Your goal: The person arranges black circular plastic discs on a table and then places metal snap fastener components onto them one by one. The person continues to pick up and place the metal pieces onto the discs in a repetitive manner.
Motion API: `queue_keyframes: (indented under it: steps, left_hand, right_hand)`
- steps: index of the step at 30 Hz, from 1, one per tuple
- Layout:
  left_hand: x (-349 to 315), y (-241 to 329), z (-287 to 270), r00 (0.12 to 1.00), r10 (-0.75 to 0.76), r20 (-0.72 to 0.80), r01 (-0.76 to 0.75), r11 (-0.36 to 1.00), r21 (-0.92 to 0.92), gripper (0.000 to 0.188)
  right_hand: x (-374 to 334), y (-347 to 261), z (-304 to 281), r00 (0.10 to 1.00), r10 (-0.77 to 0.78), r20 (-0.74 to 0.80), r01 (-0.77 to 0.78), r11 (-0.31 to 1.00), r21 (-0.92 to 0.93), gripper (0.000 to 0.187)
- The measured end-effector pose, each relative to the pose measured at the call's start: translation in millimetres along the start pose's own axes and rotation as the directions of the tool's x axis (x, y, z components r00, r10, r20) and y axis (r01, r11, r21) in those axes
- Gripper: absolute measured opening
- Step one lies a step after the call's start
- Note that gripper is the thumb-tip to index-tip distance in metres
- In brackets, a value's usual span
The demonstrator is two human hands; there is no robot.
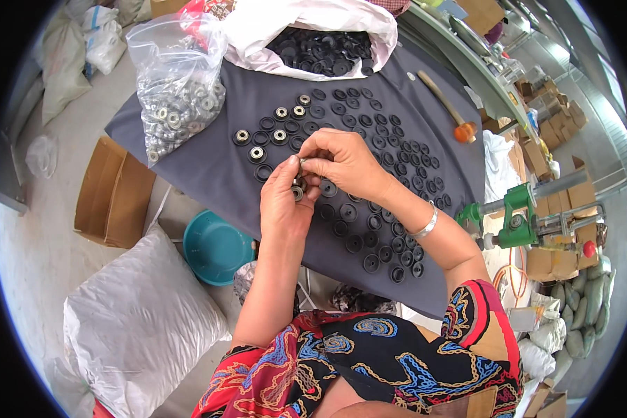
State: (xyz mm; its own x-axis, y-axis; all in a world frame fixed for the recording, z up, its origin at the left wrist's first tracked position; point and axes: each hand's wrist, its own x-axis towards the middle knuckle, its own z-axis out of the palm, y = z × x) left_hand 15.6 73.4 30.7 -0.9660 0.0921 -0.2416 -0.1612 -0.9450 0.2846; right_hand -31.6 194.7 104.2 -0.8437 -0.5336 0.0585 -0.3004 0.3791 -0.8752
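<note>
Bearings in hand, their grip half hidden by fingers

At far left, a cardboard box (111, 195) stands open on the floor, its inside mostly out of sight; below it a bulging white sack (143, 327) keeps its contents covered. A clear plastic bag (150, 45) shows metal rings through its creased wall, the deeper ones blurred together. Beside the table, a teal basin (216, 247) sits partly behind the left forearm.

On the dark cloth (247, 198), several metal bearings (256, 155) rest on black discs (371, 262). The left hand (284, 202) grasps more bearings in its curled fingers; how many is hidden. The right hand (348, 164) meets it, fingertips drawn together at a small shiny piece; I cannot tell whether they grip it. This hand and forearm cover part of the disc rows.

Behind, a white bag (247, 31) gapes over a dark heap, cut off by the top edge. Further right lies a mallet (442, 101) with an orange head, then a green machine (517, 216), its base obscured. Cartons (557, 125) beyond bend into the dark rim.
</note>
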Motion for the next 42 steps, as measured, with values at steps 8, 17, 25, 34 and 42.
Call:
queue_keyframes:
  steps: [8, 17, 25, 34, 42]
  left_hand:
    - [-6.4, -4.4, 16.9, 0.975, 0.113, -0.192, -0.101, 0.992, 0.072, 0.016]
    - [-10.3, -1.0, 13.2, 0.982, 0.118, -0.147, -0.104, 0.99, 0.096, 0.019]
    - [-8.4, 3.0, 14.0, 0.982, 0.109, -0.152, -0.112, 0.994, -0.014, 0.016]
    - [-9.3, 8.1, 10.1, 0.985, 0.112, -0.128, -0.117, 0.992, -0.037, 0.015]
    - [-12.3, 9.6, 12.7, 0.986, 0.108, -0.13, -0.115, 0.992, -0.047, 0.015]
  right_hand:
    - [-13.1, -5.5, 10.0, 0.89, -0.456, -0.019, 0.333, 0.678, -0.655, 0.02]
    - [-0.3, 1.2, 3.5, 0.885, -0.465, -0.015, 0.319, 0.63, -0.708, 0.029]
    - [103.0, 77.7, -80.8, 0.961, -0.107, -0.254, -0.047, 0.845, -0.532, 0.023]
    - [135.0, 109.8, -76.7, 0.982, -0.163, -0.099, 0.02, 0.604, -0.797, 0.021]
    - [137.7, 112.2, -72.1, 0.969, -0.248, -0.007, 0.088, 0.369, -0.925, 0.011]
